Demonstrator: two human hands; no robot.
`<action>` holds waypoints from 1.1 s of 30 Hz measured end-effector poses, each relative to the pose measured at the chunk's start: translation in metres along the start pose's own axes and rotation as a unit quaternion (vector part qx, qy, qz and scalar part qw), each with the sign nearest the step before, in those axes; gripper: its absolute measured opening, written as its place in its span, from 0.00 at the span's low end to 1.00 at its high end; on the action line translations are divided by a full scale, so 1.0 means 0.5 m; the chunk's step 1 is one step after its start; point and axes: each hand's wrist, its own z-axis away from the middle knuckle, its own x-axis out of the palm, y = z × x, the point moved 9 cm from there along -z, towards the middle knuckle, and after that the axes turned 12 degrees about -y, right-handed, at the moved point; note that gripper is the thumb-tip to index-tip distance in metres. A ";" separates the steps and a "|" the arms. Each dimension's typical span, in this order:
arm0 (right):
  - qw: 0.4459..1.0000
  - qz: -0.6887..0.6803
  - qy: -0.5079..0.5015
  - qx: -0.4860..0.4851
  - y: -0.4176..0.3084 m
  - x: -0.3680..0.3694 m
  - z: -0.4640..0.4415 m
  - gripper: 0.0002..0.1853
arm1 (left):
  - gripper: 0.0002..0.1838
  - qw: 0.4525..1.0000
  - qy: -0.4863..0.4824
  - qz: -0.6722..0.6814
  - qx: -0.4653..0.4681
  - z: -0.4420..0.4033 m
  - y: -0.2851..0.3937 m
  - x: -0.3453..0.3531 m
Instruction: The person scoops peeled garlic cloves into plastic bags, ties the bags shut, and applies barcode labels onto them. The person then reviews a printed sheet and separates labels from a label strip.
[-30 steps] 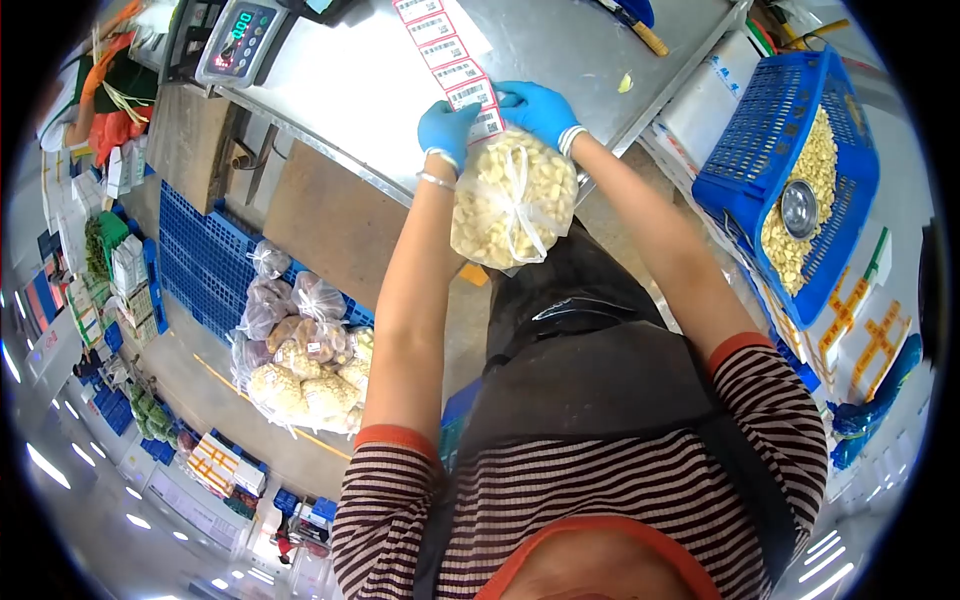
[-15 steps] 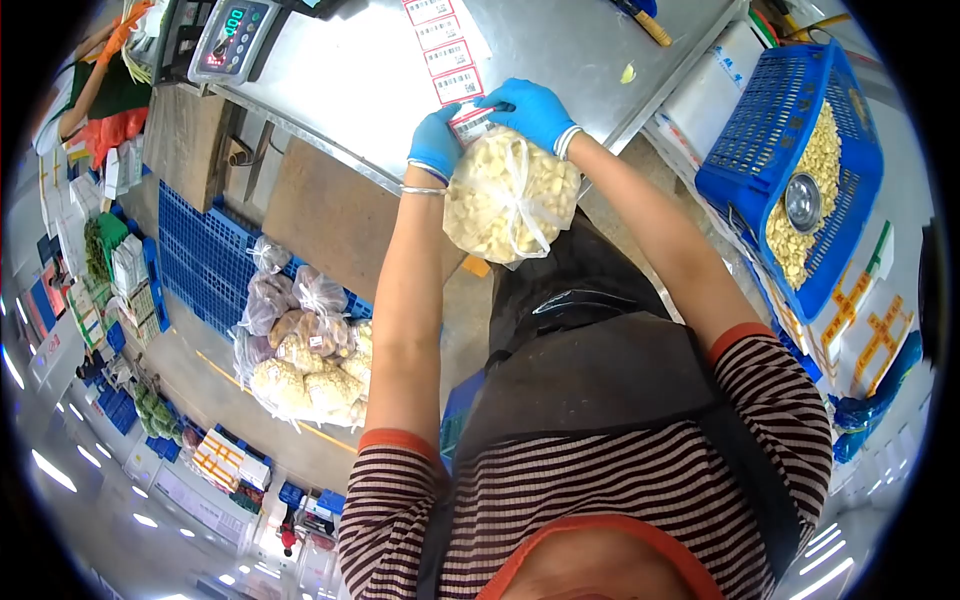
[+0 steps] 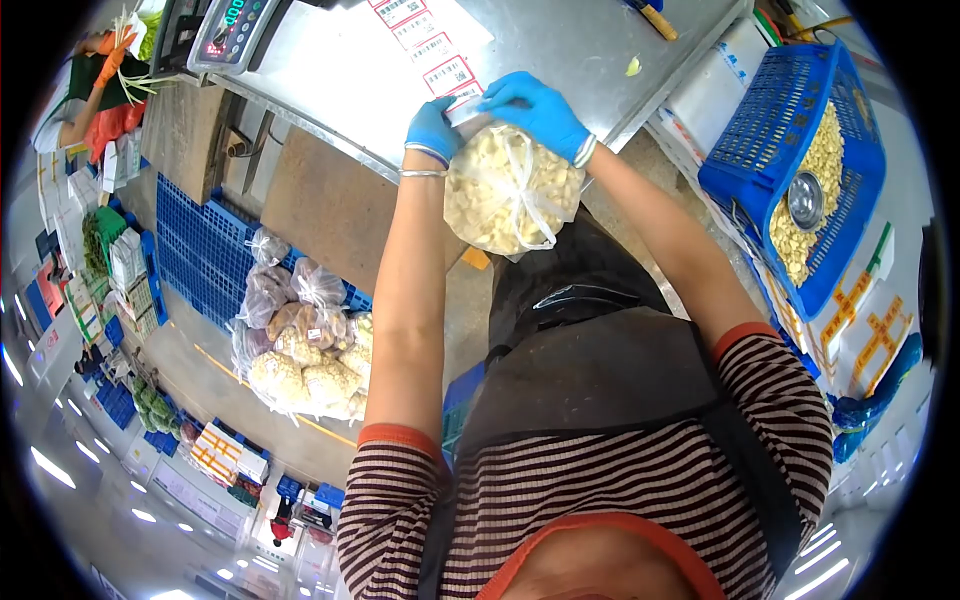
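Note:
A strip of red-framed labels (image 3: 447,74) lies on the metal table. My left hand (image 3: 433,130), in a blue glove, pinches the left side of the strip's lower end. On the right side of that same end, my right hand (image 3: 538,112), also gloved, has its fingers closed. The end label looks pale and tilted between my hands. Just below them rests a clear bag of peeled garlic cloves (image 3: 490,200), tied with a white knot, at the table's near edge.
A scale (image 3: 228,38) stands at the table's upper left. On the right, a blue basket (image 3: 745,150) holds loose cloves and a metal scoop (image 3: 805,200). Filled bags (image 3: 305,370) lie at lower left by a blue pallet (image 3: 200,250). Another person's orange-gloved hands (image 3: 115,60) show at upper left.
The label strip has shifted, and fewer labels show above my hands. Its end label is now lifted and tilted. The bag has stayed nearly in place.

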 end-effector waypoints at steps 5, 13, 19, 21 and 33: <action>0.977 -0.171 0.054 0.119 -0.035 -0.033 0.015 0.11 | 0.16 0.991 0.105 -0.068 0.051 0.097 0.036 -0.016; 0.908 0.357 -0.207 0.077 -0.078 0.140 -0.003 0.19 | 0.17 0.941 0.175 -0.257 0.137 0.445 -0.089 0.058; 0.919 0.385 -0.072 -0.041 -0.238 0.102 -0.010 0.33 | 0.24 0.972 0.004 -0.215 -0.097 0.420 -0.272 0.148; 0.903 0.385 -0.147 -0.123 -0.239 0.170 0.011 0.33 | 0.19 0.975 -0.056 -0.182 -0.113 0.388 -0.317 0.153; 0.701 0.407 -0.582 -0.070 -0.193 0.319 0.094 0.38 | 0.16 0.982 -0.103 -0.080 0.135 0.602 -0.172 0.154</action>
